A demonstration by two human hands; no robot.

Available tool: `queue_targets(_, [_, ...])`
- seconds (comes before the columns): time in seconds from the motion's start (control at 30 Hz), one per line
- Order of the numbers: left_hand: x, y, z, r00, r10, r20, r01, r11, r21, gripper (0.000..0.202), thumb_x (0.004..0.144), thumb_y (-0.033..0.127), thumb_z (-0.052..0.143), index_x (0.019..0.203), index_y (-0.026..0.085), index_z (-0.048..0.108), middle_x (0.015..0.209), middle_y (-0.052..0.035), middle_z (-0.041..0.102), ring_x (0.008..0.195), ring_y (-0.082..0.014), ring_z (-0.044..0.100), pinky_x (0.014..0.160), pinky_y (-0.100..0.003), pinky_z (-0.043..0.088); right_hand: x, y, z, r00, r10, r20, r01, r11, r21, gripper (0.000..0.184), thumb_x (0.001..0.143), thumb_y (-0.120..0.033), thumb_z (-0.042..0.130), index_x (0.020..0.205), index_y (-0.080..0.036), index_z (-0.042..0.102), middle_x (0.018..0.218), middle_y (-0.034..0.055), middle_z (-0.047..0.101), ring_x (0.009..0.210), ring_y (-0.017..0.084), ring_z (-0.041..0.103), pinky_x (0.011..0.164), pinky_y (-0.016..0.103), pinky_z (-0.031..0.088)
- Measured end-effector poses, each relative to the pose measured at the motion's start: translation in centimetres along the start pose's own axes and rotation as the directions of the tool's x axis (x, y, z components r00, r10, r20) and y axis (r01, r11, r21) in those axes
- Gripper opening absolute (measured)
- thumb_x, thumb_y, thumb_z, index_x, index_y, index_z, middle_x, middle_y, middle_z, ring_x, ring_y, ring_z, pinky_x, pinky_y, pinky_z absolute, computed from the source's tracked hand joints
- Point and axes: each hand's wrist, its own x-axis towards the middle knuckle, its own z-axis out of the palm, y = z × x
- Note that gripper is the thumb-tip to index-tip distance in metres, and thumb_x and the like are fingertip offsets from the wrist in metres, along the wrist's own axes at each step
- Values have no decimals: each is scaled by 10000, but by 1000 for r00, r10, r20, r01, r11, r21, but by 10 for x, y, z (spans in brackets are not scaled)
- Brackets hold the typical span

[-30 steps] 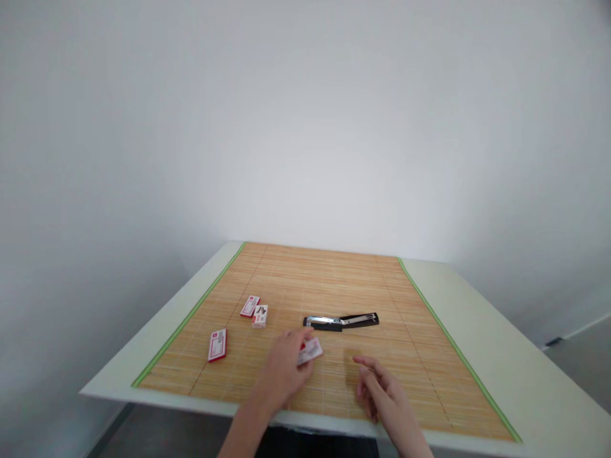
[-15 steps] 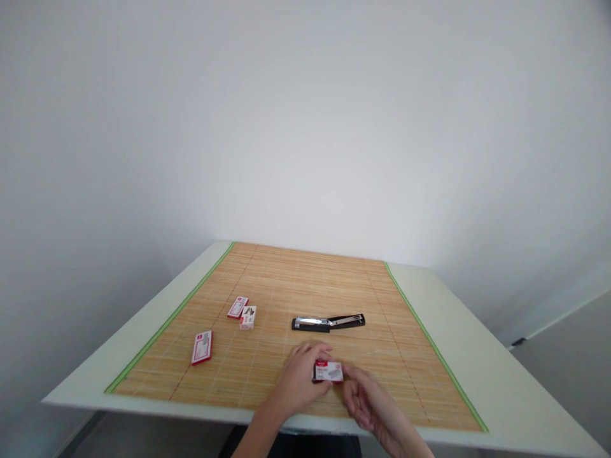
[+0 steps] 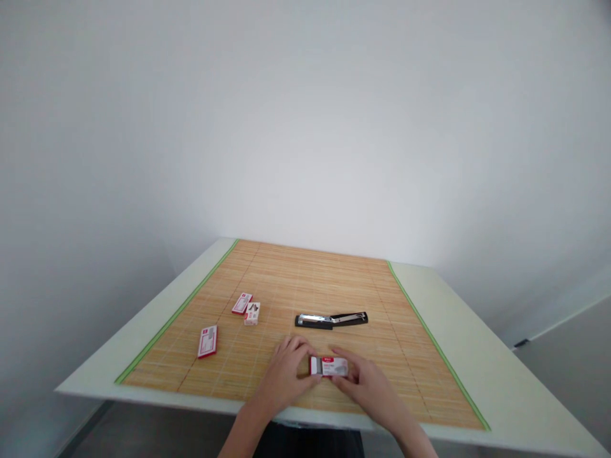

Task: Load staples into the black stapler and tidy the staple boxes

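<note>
A small red and white staple box [image 3: 334,366] lies between my two hands near the front of the mat. Its inner tray sticks out at the left end, with a strip of grey staples showing. My left hand [image 3: 286,372] has thumb and fingertips at the near and far sides of that tray end. Around the box's right end, my right hand [image 3: 365,381] is closed, thumb on the near side and fingers on the far side. Beyond the hands rests a black stapler [image 3: 331,320], unfolded flat with its metal rail exposed.
To the left, a red-white box [image 3: 207,341] lies on the bamboo mat [image 3: 305,267]. Farther back, another flat box [image 3: 242,303] touches a small white box [image 3: 252,313] with a stapler picture. The white table [image 3: 453,305] meets a wall behind.
The tray now projects from the staple box's left end. My right hand has gone from touching the box's right end with loosely curled fingers to gripping it. The view has shifted slightly.
</note>
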Motion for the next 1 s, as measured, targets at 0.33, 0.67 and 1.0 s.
queue_targets(0.33, [-3,-7,-8,999,-21,-31,21,1000,-4,345,735,311,873,1037,301,705,1171,-15,651,1129,-269,550,980,-392,417,4,-9,-14,997,-83,4,81,961,-264,390,856,-383,702,1231,-291,753,698,-8,694,633,175,591,580,257,311])
queue_targets(0.67, [-2,-5,-7,999,-28,-35,28,1000,-8,311,749,348,852,1031,307,727,1176,-28,658,1133,-281,555,973,-408,427,49,-51,10,943,-257,213,325,855,-405,169,761,-186,701,799,-289,829,742,21,774,706,202,648,654,278,335])
queue_targets(1.0, [-2,-8,-6,999,-37,-34,37,999,1,344,735,348,864,1045,314,720,1171,-19,661,1131,-275,548,970,-397,417,39,-23,-17,962,-231,147,260,937,-235,200,901,-334,601,910,-210,757,598,-46,572,544,123,475,536,237,292])
